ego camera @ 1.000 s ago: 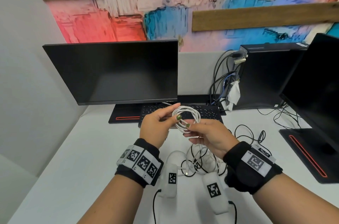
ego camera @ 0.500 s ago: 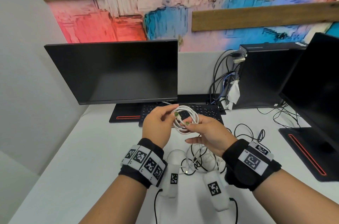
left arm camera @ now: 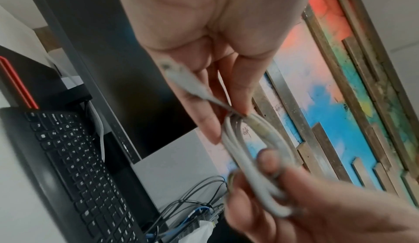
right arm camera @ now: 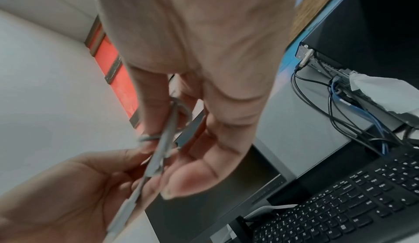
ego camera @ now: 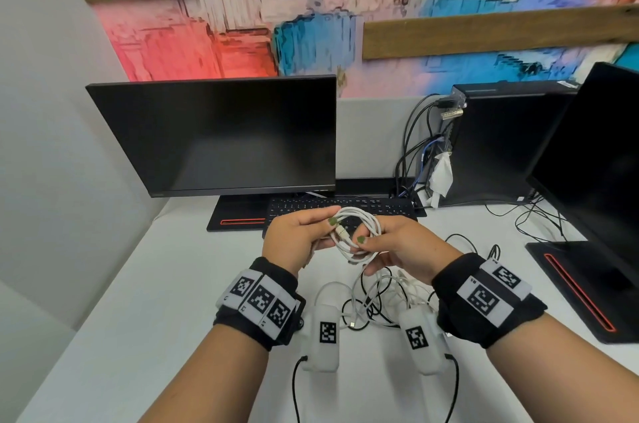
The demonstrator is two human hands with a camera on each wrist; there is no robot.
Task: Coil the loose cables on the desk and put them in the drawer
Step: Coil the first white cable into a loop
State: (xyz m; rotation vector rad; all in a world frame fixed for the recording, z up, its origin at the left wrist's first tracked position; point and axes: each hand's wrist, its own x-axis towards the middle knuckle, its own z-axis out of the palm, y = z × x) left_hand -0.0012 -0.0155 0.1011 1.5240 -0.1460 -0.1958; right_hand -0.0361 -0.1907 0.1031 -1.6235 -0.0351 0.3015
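Observation:
A white cable wound into a small coil (ego camera: 358, 232) is held in the air between both hands, above the keyboard's near edge. My left hand (ego camera: 301, 235) pinches the coil's left side; a white plug end (left arm camera: 186, 80) lies across its fingers. My right hand (ego camera: 397, 246) pinches the coil's lower right (left arm camera: 256, 171) between thumb and fingers. In the right wrist view the coil (right arm camera: 163, 139) shows edge-on and blurred. A tangle of loose white and black cables (ego camera: 377, 298) lies on the white desk (ego camera: 145, 301) below my hands. No drawer is in view.
A black keyboard (ego camera: 311, 209) and monitor (ego camera: 221, 135) stand behind my hands. A black computer tower (ego camera: 498, 142) with plugged cables stands at back right, a second monitor (ego camera: 594, 159) at the right edge. Thin black cables (ego camera: 484, 242) trail on the desk's right. Two white tagged devices (ego camera: 323, 336) lie near me.
Both hands have shifted slightly on the coil, with the right thumb now lower on its near side. The coil looks pulled a little tighter and sits at about the same place.

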